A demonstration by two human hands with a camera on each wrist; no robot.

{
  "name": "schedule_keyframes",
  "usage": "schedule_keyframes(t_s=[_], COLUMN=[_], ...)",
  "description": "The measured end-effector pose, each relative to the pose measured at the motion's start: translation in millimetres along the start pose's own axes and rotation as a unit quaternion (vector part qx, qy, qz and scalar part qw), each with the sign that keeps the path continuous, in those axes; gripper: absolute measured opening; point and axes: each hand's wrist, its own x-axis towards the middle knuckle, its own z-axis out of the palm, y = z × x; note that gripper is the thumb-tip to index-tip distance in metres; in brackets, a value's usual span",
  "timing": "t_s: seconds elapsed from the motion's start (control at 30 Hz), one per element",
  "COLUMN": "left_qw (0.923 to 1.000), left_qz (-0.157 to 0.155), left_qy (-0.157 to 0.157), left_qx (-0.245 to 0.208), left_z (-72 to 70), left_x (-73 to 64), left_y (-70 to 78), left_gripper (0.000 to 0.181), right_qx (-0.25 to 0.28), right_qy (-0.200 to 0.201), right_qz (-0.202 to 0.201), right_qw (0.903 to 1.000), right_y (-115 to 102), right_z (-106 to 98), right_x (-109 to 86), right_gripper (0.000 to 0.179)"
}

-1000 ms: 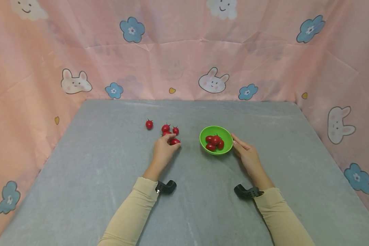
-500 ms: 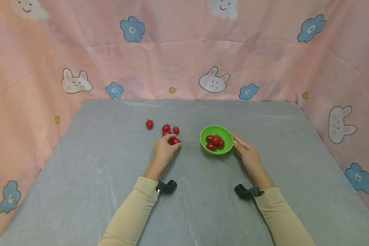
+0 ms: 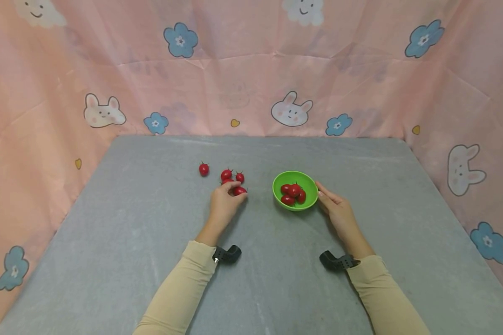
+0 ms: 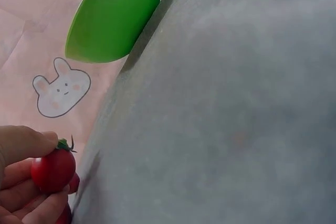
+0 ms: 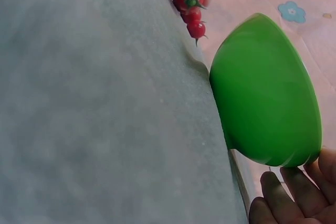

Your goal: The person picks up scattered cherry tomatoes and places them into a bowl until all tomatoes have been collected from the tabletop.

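My left hand (image 3: 223, 204) pinches a red cherry tomato (image 3: 240, 191) between thumb and fingers; in the left wrist view the tomato (image 4: 54, 171) shows its green stem cap. Right beside the fingers lie a few more cherry tomatoes (image 3: 226, 174) on the table, one partly hidden by the hand. A bright green bowl (image 3: 278, 204) stands to the right, with several cherry tomatoes (image 3: 288, 200) inside. My right hand (image 3: 339, 216) holds the bowl at its right side, thumb at the rim; the right wrist view shows fingertips (image 5: 294, 179) against the bowl's outer wall (image 5: 268, 93).
One cherry tomato (image 3: 203, 169) sits apart, farther left. The grey tabletop (image 3: 285, 288) ends at a pink curtain (image 3: 251, 74) printed with rabbits and flowers, hanging behind and along both sides. Each wrist wears a black camera (image 3: 227, 254).
The tomato in my left hand has shifted very slightly up and away, with the fingertips. The right hand and the bowl stay where they were.
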Motion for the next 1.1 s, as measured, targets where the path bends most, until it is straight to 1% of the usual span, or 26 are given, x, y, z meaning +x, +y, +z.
schedule_keyframes(t_s=[0.1,0.23,0.37,0.5,0.7,0.93,1.1], left_qw=[0.9999,0.9998,0.9998,0.9995,0.9989,0.9950,0.9935], left_qz=[-0.003,-0.002,0.003,0.011,0.027,0.027,0.026], left_qy=[0.003,0.007,0.005,0.004,0.003,-0.016,-0.023], left_qx=[-0.015,-0.019,-0.019,-0.029,-0.038,-0.095,-0.109], left_z=[-0.9,-2.2,-2.0,-0.3,6.0,15.5,23.5], left_x=[0.0,-0.7,-1.4,-1.3,1.6,2.7,1.8], left_y=[3.4,10.4,19.8,29.0,37.5,44.8,50.3], left_gripper=[0.036,0.037,0.039,0.040,0.039,0.040,0.038], right_qx=[-0.001,-0.003,0.000,0.008,-0.002,-0.003,-0.001], right_qy=[-0.001,0.000,-0.001,0.001,0.000,-0.004,-0.004], right_qz=[-0.003,-0.003,-0.002,-0.001,-0.004,0.002,0.004], right_qw=[1.0000,1.0000,1.0000,1.0000,1.0000,1.0000,1.0000], right_y=[1,1,0,-1,-1,-1,-1], right_z=[0,0,-1,-1,0,1,0], right_x=[0.5,0.4,-0.6,-1.1,-0.8,-1.1,-1.6], right_gripper=[0.058,0.058,0.057,0.056,0.057,0.053,0.052])
